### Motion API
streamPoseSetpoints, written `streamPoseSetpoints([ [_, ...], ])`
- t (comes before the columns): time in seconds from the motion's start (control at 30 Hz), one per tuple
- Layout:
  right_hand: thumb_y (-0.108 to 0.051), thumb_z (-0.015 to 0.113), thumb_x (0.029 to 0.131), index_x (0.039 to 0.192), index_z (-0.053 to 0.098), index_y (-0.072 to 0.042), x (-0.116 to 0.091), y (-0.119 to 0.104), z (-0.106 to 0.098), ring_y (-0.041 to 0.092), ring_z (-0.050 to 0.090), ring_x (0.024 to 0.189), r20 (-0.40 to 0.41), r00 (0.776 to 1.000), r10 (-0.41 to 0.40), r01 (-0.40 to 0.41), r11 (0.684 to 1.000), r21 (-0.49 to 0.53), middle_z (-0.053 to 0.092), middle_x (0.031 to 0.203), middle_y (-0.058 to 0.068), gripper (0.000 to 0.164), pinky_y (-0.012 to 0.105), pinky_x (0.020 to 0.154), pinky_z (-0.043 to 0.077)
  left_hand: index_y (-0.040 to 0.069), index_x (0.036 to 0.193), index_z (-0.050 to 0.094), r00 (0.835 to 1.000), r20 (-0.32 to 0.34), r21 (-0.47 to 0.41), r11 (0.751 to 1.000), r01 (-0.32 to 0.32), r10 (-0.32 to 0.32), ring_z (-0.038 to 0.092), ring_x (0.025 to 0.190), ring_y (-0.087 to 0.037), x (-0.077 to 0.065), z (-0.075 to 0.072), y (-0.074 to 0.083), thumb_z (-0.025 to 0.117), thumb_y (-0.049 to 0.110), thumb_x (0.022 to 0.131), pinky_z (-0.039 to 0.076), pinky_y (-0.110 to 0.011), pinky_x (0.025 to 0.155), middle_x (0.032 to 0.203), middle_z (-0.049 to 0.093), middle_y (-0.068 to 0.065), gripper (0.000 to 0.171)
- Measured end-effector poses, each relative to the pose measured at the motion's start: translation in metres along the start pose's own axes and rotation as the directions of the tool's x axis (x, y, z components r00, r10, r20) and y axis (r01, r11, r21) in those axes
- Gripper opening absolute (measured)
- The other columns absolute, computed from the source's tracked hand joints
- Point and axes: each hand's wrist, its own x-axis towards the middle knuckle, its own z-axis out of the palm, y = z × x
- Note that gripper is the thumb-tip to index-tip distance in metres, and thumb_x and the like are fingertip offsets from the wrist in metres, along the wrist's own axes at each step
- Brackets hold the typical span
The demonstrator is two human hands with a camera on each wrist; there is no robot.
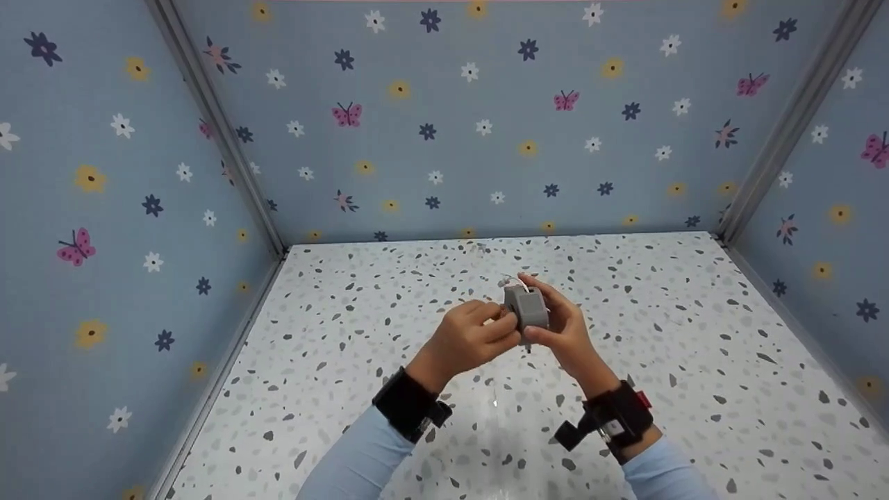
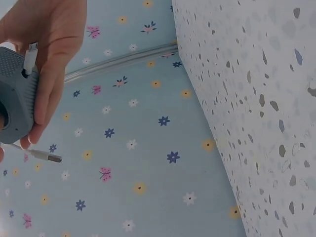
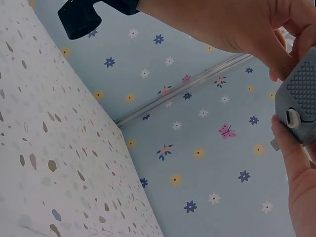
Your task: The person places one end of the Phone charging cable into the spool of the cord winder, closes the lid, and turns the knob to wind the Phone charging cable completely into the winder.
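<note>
Light-blue sleeves lead to a grey, angular case with dimpled panel and white cable; the right hand grips it, the left hand curls against it, hold unclear.

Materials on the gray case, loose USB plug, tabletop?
Gray case: likely hard plastic, matte; molded bumps and ridges, though rubberized is possible.
Loose USB plug: white body, probably plastic; silvery tip looks like metal.
Tabletop: glossy terrazzo look, with mixed chips and a light reflection; stone or printed laminate, can't tell.
</note>
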Motion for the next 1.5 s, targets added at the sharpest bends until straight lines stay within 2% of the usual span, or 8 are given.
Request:
streamPoseSetpoints([
  [0.5,-0.006,0.067,0.088,0.147,0.038,-0.005,-0.001,0.000,0.001,0.020,0.062,0.108,-0.006,1.000,0.013,-0.013,0.999,-0.033,0.054,0.136,0.008,0.066,0.030,0.080,0.056,0.013,0.080,0.067,0.967,0.069,-0.159,0.954,0.253,-0.245,0.059,0.069,-0.011,-0.007,0.001,0.005,0.071,0.010,0.085,0.052,-0.022,0.061,0.085,0.065,0.001,0.008],
  [0.57,-0.005,0.066,0.088,0.148,0.037,-0.005,-0.001,0.000,0.000,0.021,0.061,0.111,-0.032,0.999,0.026,-0.028,0.998,-0.051,0.054,0.136,0.007,0.066,0.030,0.083,0.055,0.012,0.082,0.067,0.854,0.243,-0.324,0.791,0.519,-0.460,0.057,0.065,-0.007,-0.005,0.001,0.008,0.068,0.012,0.089,0.049,-0.018,0.058,0.079,0.064,0.002,0.008],
  [0.77,-0.004,0.068,0.086,0.148,0.037,-0.006,-0.002,-0.001,-0.001,0.022,0.058,0.118,-0.080,0.996,0.051,-0.058,0.994,-0.095,0.052,0.137,0.006,0.069,0.030,0.085,0.054,0.006,0.085,0.064,0.243,0.738,-0.506,-0.278,0.817,-0.629,0.048,0.054,-0.007,0.001,-0.004,0.012,0.061,0.024,0.096,0.049,-0.021,0.052,0.071,0.056,0.002,0.022],
  [0.83,-0.004,0.068,0.086,0.147,0.039,-0.009,-0.003,-0.001,-0.002,0.021,0.058,0.116,-0.083,0.995,0.056,-0.063,0.994,-0.091,0.052,0.136,0.004,0.068,0.030,0.084,0.054,0.007,0.086,0.064,0.291,0.684,-0.552,-0.213,0.807,-0.669,0.049,0.056,-0.008,0.001,-0.004,0.011,0.064,0.020,0.094,0.049,-0.024,0.053,0.074,0.057,0.001,0.015],
  [1.03,-0.007,0.068,0.087,0.147,0.039,-0.010,-0.002,0.000,-0.004,0.020,0.060,0.111,-0.065,0.997,0.037,-0.041,0.997,-0.065,0.054,0.135,0.004,0.067,0.030,0.084,0.054,0.015,0.085,0.074,0.798,0.170,-0.370,0.713,0.595,-0.577,0.053,0.059,-0.009,-0.007,0.000,0.005,0.071,0.011,0.088,0.047,-0.020,0.054,0.081,0.061,0.000,0.006],
  [1.17,-0.008,0.067,0.088,0.148,0.037,-0.006,-0.002,0.000,-0.003,0.019,0.059,0.116,-0.035,0.999,0.017,-0.020,0.997,-0.069,0.053,0.137,0.004,0.067,0.029,0.087,0.053,0.017,0.083,0.075,0.903,0.076,-0.165,0.887,0.430,-0.423,0.055,0.060,-0.008,-0.006,0.003,0.003,0.071,0.023,0.088,0.047,-0.018,0.053,0.081,0.063,0.001,0.008],
  [1.37,-0.002,0.066,0.087,0.148,0.034,-0.001,-0.003,0.001,-0.002,0.021,0.057,0.120,-0.010,1.000,0.006,-0.007,0.998,-0.055,0.053,0.139,0.005,0.069,0.029,0.089,0.053,0.015,0.082,0.072,0.744,0.340,-0.278,0.694,0.664,-0.576,0.053,0.061,-0.006,-0.005,-0.001,0.009,0.070,0.031,0.089,0.047,-0.019,0.056,0.078,0.060,0.003,0.017],
  [1.5,-0.001,0.069,0.086,0.147,0.035,0.000,-0.003,0.003,0.000,0.021,0.055,0.124,-0.007,1.000,-0.004,0.004,0.999,-0.054,0.054,0.139,0.005,0.070,0.028,0.091,0.052,0.010,0.077,0.067,0.334,0.708,-0.443,-0.023,0.896,-0.622,0.046,0.055,-0.005,0.004,-0.002,0.012,0.063,0.019,0.094,0.044,-0.019,0.052,0.070,0.056,0.004,0.019],
])
